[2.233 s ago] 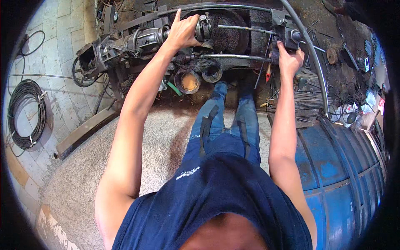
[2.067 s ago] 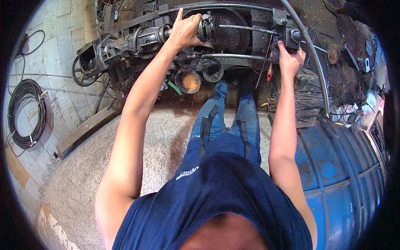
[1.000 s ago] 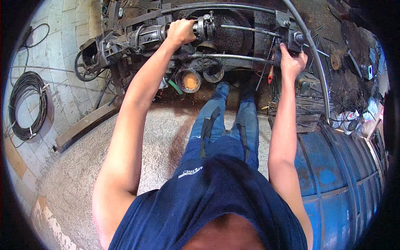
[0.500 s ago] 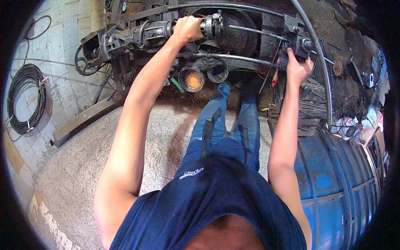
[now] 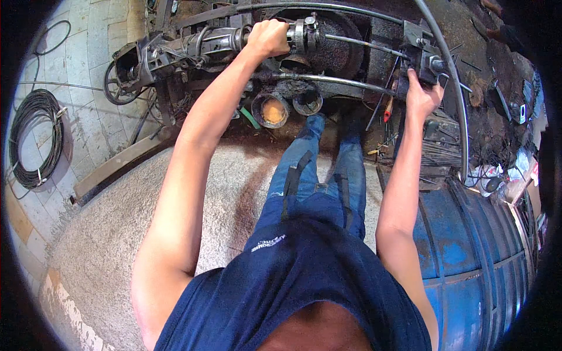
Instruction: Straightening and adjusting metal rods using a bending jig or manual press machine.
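Observation:
A long, greasy machine (image 5: 219, 42) runs across the far side, with a round metal collar (image 5: 305, 34) at its right end. My left hand (image 5: 269, 38) is closed in a fist just left of the collar, and what lies inside its fingers is hidden. To the right, a thin steel rod (image 5: 366, 44) reaches from near the collar to a dark metal block (image 5: 418, 50) with bolts on it. My right hand (image 5: 424, 96) grips the near side of this block, its thumb pointing up against the face and its fingers curled at the edge. Below passes a steel guide bar (image 5: 333, 81).
Two dirty round pots (image 5: 273, 111) stand below the machine, one with orange-yellow contents. A thick grey hose (image 5: 449, 70) arches past the block. A red-handled tool (image 5: 387, 110) lies near my right wrist. Coiled black cable (image 5: 38, 140) hangs left; a blue ribbed container (image 5: 468, 251) stands right.
Both hands, the collar and the metal block appear slightly further right in the picture. Each hand keeps its same hold.

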Demonstrator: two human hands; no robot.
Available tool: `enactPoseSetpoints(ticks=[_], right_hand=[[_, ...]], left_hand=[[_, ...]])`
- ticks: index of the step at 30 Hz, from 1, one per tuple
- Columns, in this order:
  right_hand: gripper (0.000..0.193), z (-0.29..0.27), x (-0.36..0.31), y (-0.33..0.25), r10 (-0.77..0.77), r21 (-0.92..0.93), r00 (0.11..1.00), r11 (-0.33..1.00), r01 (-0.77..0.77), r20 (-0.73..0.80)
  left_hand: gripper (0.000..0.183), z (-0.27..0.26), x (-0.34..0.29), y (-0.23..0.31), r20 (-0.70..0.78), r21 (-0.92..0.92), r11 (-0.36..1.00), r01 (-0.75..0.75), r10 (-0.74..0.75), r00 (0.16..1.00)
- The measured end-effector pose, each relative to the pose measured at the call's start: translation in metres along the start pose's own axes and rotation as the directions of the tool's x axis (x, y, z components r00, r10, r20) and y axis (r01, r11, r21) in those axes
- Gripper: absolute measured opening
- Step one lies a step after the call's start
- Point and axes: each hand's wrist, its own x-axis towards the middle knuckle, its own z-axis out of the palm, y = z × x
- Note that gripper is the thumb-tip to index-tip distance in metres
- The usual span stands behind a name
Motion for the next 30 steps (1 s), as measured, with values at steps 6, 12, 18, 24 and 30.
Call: enactPoseSetpoints(ticks=[6,12,18,24,30], right_hand=[[0.031,-0.004,-0.01,-0.048,-0.087,-0.303,0.995,0.951,0.066,-0.057],[0.029,-0.001,-0.005,-0.021,-0.04,-0.141,0.999,0.989,0.037,-0.021],[0.027,0.001,-0.001,-0.008,-0.022,-0.082,0.999,0.996,0.018,-0.04],[0.03,0.001,-0.004,-0.019,-0.024,-0.141,0.998,0.99,0.016,-0.057],[0.03,0.0,-0.002,-0.014,0.008,-0.067,0.999,0.998,-0.01,-0.035]], left_hand=[[0.029,-0.005,-0.002,0.003,-0.022,-0.02,1.0,-0.015,0.014,1.0],[0.028,-0.004,0.001,0.001,0.003,-0.019,1.0,-0.024,0.024,1.0],[0.028,-0.002,0.0,0.007,-0.043,-0.023,1.0,-0.007,0.007,0.999],[0.03,0.001,0.001,0.0,-0.014,0.012,0.999,-0.035,0.035,0.999],[0.031,0.003,0.003,0.003,-0.008,0.007,1.0,-0.006,0.007,1.0]])
